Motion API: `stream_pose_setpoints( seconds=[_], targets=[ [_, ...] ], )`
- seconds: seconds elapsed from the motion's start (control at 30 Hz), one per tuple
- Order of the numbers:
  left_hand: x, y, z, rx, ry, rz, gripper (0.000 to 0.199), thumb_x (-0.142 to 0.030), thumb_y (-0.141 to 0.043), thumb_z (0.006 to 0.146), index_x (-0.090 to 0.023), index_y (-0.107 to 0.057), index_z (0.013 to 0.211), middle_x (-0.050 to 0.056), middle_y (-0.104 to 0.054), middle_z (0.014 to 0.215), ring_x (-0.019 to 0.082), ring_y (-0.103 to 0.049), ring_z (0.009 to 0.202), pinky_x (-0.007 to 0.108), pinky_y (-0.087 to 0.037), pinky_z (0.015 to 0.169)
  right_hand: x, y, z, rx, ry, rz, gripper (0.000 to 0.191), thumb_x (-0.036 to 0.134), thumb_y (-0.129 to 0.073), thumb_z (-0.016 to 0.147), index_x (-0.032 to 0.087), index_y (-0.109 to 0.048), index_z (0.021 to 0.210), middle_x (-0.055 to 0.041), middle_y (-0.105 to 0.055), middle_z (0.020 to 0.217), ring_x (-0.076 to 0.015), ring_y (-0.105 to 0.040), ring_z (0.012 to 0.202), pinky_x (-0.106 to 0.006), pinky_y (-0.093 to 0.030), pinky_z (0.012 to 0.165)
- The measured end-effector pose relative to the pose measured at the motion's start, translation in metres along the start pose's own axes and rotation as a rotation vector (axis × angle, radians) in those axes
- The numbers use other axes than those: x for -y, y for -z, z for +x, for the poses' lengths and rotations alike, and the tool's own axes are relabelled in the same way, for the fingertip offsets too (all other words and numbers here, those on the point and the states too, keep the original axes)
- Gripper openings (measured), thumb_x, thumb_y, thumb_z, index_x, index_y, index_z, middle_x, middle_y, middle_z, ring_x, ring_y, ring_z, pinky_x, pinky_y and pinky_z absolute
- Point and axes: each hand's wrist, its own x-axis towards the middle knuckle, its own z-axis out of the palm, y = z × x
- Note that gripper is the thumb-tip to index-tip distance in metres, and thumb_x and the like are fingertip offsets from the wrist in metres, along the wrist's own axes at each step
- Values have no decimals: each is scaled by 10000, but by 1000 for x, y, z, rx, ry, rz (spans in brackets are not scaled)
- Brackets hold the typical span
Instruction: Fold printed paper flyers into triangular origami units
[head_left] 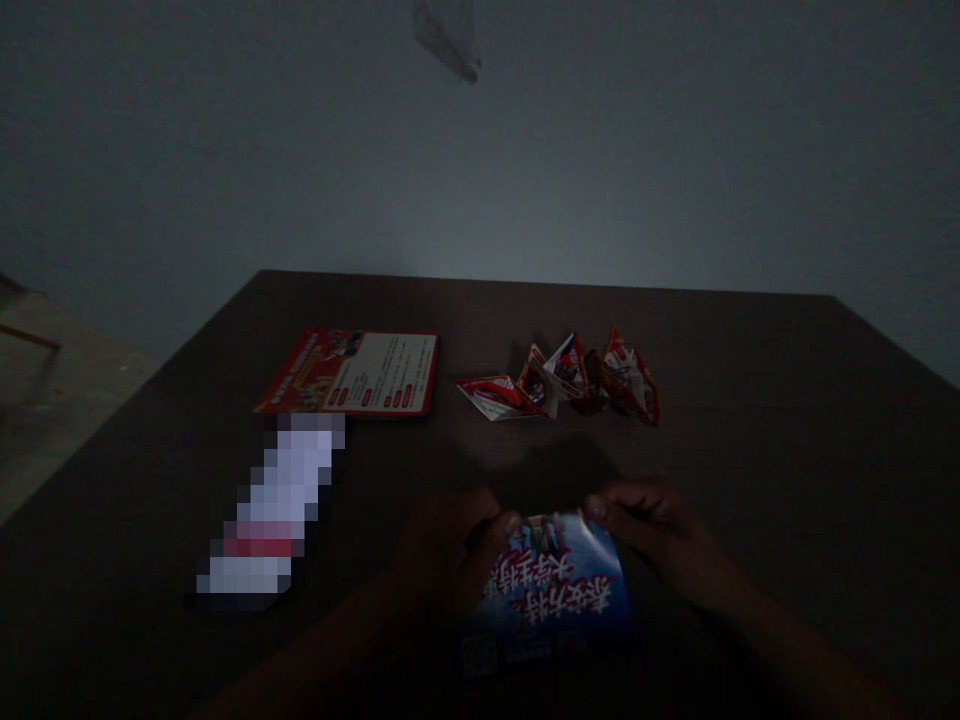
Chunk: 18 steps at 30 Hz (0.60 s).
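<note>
Holding a blue leaflet (559,590), two hands, low centre of frame. Leaflet is up off nothing I can confirm: too dark to tell if the lower edge touches the table (750,380). Face shows big white characters, a small picture near the top edge, what looks like a code square at its lower left corner.

Left hand (454,545): fingers pinching the leaflet's upper left edge, thumb on the printed face, other fingers mostly in shadow. Right hand (667,530): fingers pinching the upper right corner, thumb tip at the edge. Both grips close to the far edge.

Status, my read: leaflet is one broad surface with a slight bow, no sharp crease visible, so work on it looks barely begun. Whether the far edge is bent over behind, can't tell.

Just beyond the hands, centre of frame: a row of folded papers (570,370), red and white, angular, standing partly up, bunched close together. Those look done. Exact count unclear, pieces overlap.

Left of them: red-and-white printed sheet (390,370), lying flat, maybe a stack; no folding visible there. Below that, lower left: a pale blurred-out object (274,510) with a red band; can't identify.

Behind the table: grey wall (637,150), a small pale thing on it (450,40) at top centre. Far left: light floor (60,400). Lighting is poor throughout.
</note>
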Motion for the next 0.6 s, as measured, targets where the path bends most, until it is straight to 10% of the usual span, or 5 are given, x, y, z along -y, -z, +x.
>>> stream_pose_setpoints(
  seconds=[0.6],
  targets=[
    [1, 5, 2, -82, 270, -71, 307, -354, -413, 875, -197, -436, 611, -67, -407, 499, 91, -389, 448, 204, -280, 447, -6, 6, -1, 115, 43, -130, 384, 486, -648, 775, 131, -640, 632, 27, -478, 541, -88, -388, 518, -231, -315, 506]
  ],
)
